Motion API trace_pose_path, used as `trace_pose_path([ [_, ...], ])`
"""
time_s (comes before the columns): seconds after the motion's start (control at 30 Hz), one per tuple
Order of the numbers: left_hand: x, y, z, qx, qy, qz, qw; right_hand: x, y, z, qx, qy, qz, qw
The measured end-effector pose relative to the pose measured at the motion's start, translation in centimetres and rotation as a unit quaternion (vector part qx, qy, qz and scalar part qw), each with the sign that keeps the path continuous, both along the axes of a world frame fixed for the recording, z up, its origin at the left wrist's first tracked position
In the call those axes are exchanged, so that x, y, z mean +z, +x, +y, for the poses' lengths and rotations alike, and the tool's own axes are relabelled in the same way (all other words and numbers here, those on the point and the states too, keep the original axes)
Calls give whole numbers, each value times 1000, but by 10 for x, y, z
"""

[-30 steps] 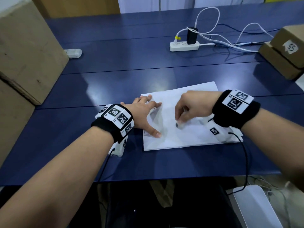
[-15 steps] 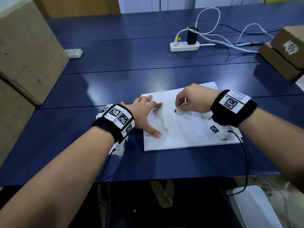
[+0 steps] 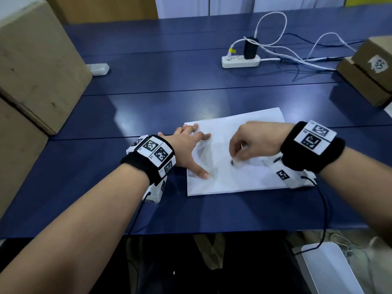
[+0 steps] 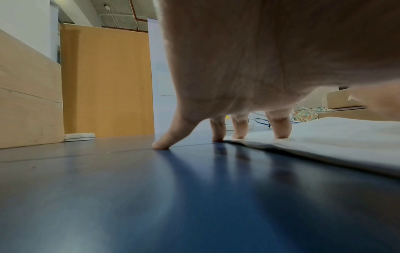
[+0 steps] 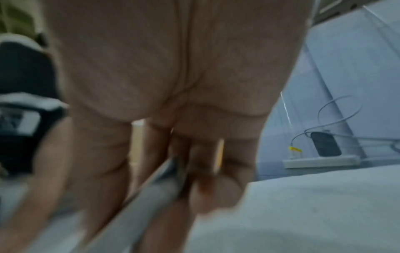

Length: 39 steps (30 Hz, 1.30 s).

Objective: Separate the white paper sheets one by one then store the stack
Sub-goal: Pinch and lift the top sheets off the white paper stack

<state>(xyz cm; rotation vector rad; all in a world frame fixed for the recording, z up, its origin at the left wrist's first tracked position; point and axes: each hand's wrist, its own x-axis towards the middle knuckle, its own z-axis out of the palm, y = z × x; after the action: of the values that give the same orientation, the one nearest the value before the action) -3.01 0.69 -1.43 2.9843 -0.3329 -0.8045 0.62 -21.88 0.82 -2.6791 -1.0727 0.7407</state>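
The thin stack of white paper sheets (image 3: 233, 149) lies flat on the dark blue tabletop (image 3: 148, 107), near its front edge and between the two hands; the sheets look light, limp and slick against one another, so they will likely slide or cling together rather than lift cleanly, and a corner or free edge is the sensible place to peel one up, with the rest pinned; the left hand (image 3: 186, 149) lies spread and flat at the stack's left edge, its straight fingers (image 4: 279, 126) pressing on the paper while the little finger rests on the bare tabletop beside it, gripping nothing; the right hand (image 3: 254, 143) is over the middle of the top sheet with its fingers curled downward, tips at the paper as if pinching or rubbing it up; the right wrist view is too blurred to confirm whether a sheet is actually caught.
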Motion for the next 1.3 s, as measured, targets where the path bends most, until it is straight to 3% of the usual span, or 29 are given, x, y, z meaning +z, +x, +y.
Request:
trace_pose_path([
  [0.07, 0, 0, 0, -1, -1, 1, 1000, 4, -4, 0, 26, -34, 74, 996],
  [0.1, 0, 1, 0, 0, -1, 2, 1000, 4, -1, 1, 22, -31, 70, 997],
  [0.27, 0, 0, 0, 1, -2, -2, 1000, -2, 20, 2, -65, 35, -87, 993],
  [0.43, 0, 0, 0, 0, -6, -1, 1000, 1, -3, 1, 28, -30, 69, 997],
  [0.47, 0, 0, 0, 1, -6, -1, 1000, 0, -3, 2, 26, -28, 67, 997],
  [0.63, 0, -1, -1, 2, -7, 1, 1000, -5, 15, 2, -74, 34, -100, 992],
  [0.8, 0, 0, 0, 3, -11, 5, 1000, 2, -4, -3, 9, -43, 49, 998],
  [0.97, 0, 0, -1, 1, -10, 1, 1000, -3, 12, 0, -86, 27, -96, 991],
  [1.03, -1, 0, 0, 1, -10, 1, 1000, -2, 9, -2, -57, 9, -52, 997],
  [1.13, -1, 0, 1, 2, -12, 3, 1000, 2, -8, -1, 31, -38, 87, 995],
  [1.17, -1, 0, 1, 2, -13, 2, 1000, 1, -10, -1, 35, -32, 87, 995],
  [1.3, 0, -1, 0, 3, -11, 0, 1000, -2, 11, 3, -83, 41, -87, 992],
])
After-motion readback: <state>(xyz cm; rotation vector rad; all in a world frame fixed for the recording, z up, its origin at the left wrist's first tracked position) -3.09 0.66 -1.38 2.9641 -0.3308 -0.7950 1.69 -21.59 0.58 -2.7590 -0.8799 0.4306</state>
